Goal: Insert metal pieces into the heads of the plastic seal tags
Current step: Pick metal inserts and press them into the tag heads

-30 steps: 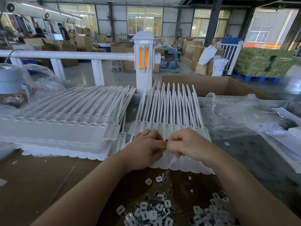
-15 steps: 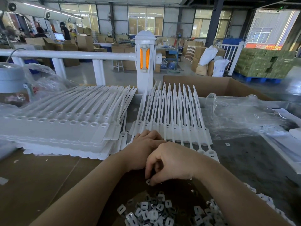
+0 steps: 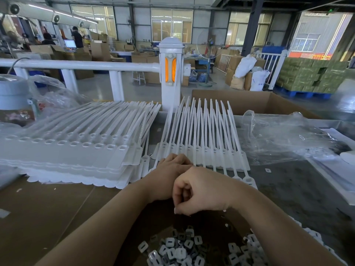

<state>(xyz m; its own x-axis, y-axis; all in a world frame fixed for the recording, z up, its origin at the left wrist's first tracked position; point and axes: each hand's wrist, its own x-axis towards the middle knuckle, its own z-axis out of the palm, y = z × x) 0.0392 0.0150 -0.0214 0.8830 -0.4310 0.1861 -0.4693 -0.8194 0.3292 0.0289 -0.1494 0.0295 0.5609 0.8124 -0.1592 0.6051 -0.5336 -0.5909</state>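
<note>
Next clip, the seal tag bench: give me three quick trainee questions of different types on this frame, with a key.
1. True or false: the right hand is laid flat, fingers spread, on the stack of seal tags.
2. Multiple choice: the loose metal pieces lie (A) inside the cardboard box beyond the bench, (B) on the bench nearest the person, below both hands, (C) on top of the clear plastic bag.
3. Fill in: the left hand rests at the near end of the fanned row of ____.

Key: 1 false, its fingers are curled; 2 B; 3 seal tags.
</note>
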